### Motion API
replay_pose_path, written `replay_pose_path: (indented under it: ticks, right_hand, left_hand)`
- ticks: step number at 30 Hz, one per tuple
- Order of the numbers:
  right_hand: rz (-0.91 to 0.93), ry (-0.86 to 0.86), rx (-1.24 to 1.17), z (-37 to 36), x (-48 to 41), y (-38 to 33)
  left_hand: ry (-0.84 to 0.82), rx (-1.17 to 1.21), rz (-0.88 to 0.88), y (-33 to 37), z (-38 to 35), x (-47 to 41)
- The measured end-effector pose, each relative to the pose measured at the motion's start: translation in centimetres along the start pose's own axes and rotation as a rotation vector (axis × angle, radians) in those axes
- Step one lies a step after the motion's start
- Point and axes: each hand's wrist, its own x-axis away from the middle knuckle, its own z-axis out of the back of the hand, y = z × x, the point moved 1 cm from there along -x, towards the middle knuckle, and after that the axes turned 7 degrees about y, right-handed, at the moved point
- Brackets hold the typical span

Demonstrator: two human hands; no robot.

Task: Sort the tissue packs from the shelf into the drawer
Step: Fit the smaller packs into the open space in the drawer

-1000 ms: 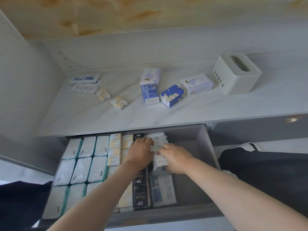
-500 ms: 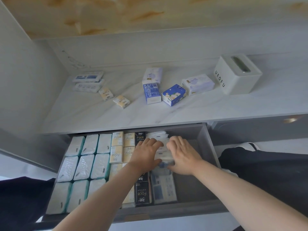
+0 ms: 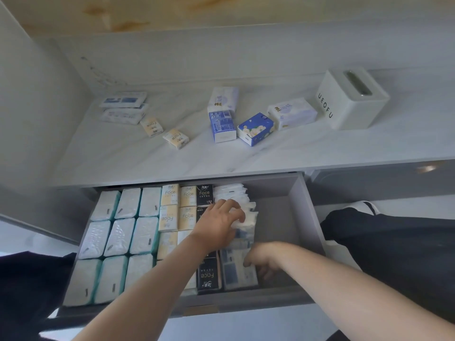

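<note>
- Left hand [image 3: 219, 223]: fingers curled round upright white plastic tissue packs [image 3: 237, 196] in grey open drawer [image 3: 306, 217].
- Right hand [image 3: 262, 258]: fingers curled at flat blue-white pack [image 3: 236, 273]; grasp unclear.

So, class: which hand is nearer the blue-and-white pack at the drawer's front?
Right. The right hand grips the blue-and-white pack; the left hand holds the white packs further back.

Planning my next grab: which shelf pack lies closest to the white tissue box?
The pale lilac pack just left of the white tissue box; the blue flowered pack and the rest lie farther left.
</note>
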Motion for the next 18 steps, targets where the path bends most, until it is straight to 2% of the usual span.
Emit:
replay_pose_path:
  ticks: [3,6,14,18]
  right_hand:
    - [-0.088,-0.084,-0.076,-0.3,-0.9,0.3]
    - [-0.123,-0.076,-0.127,-0.3,-0.8,0.6]
    - [-0.054,-0.041,-0.403,-2.1,-0.8,0.2]
    - [-0.092,-0.075,-0.576,-0.2,0.6,-0.2]
  left_hand:
    - [-0.028,-0.009,-0.019,-0.2,0.0,0.1]
    - [-0.019,-0.005,0.005,-0.3,-0.3,0.1]
    - [0.021,-0.018,-0.043,-0.8,-0.4,0.4]
    - [-0.011,-0.027,-0.068,-0.7,-0.4,0.4]
